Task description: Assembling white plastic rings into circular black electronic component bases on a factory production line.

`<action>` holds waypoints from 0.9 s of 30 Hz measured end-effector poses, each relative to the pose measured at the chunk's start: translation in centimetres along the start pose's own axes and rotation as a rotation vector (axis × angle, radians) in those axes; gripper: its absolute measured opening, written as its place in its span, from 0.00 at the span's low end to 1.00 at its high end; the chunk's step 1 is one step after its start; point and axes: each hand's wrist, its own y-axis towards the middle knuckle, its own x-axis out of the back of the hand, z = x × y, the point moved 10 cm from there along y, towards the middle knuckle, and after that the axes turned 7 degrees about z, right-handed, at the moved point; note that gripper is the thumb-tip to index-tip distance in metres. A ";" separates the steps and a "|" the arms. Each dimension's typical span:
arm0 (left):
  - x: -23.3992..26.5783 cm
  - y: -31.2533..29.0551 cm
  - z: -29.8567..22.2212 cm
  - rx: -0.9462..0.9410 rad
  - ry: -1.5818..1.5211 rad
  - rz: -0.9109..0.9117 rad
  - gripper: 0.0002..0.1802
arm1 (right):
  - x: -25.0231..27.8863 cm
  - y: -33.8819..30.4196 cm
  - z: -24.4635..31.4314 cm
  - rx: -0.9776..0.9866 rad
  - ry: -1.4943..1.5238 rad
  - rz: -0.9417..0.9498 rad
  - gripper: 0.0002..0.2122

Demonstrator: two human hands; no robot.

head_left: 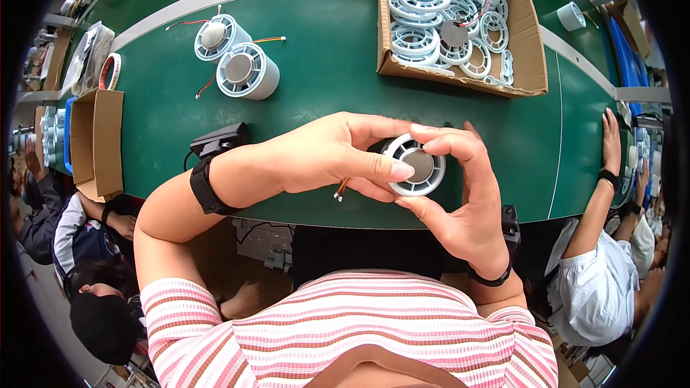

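Note:
A small white cylindrical housing [425, 164] with a spoked ring and a flat grey disc in its middle is between my hands, its ringed face turned up. My left hand [334, 152] grips it from the left, the thumb lying across the face onto the disc. From the right, my right hand [471, 205] is curled around it, with the fingertips on the upper rim and the thumb at the lower rim. Thin coloured wires [341, 189] with a small white plug hang below my left fingers. Hands cover most of the housing's side.
Two similar housings [248, 72] with wires stand at the back left. A cardboard box [532, 65] at the back right holds many white rings and a grey disc. Left lie a black device [221, 138], an opened carton [108, 144] and a tape roll [110, 72]. Co-workers sit at both sides.

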 end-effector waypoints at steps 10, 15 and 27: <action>0.1 -0.7 -1.4 -0.088 0.336 -0.076 0.30 | 0.2 -0.2 1.9 0.203 -0.231 -0.079 0.28; -2.8 -5.2 -8.2 -0.196 1.332 -0.505 0.21 | 5.3 -2.2 -1.3 0.065 -0.405 -0.278 0.26; 8.5 1.1 -26.0 0.107 2.174 -1.063 0.46 | 8.8 -8.3 -3.1 0.027 -0.547 -0.838 0.32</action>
